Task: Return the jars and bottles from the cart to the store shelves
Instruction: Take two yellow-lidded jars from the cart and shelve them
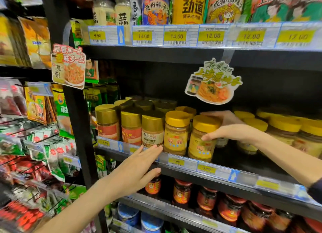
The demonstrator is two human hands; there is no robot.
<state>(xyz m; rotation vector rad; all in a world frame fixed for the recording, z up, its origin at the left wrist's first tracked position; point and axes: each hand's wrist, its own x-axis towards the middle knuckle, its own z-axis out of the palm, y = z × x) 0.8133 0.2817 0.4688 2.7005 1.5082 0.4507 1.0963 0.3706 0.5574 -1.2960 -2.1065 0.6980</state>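
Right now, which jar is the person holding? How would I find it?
Find the middle shelf, under the hanging noodle sign. At its front, just right of the gold-capped jars, stand two matching jars with yellow lids. It is the yellow jar on the right, the only one the right hand grips, unlike its twin.

Upper-shelf price tags (176, 36) read 9.90, 14.00, 14.00, 12.00; yellow bottle (189, 6) reads 劲道.
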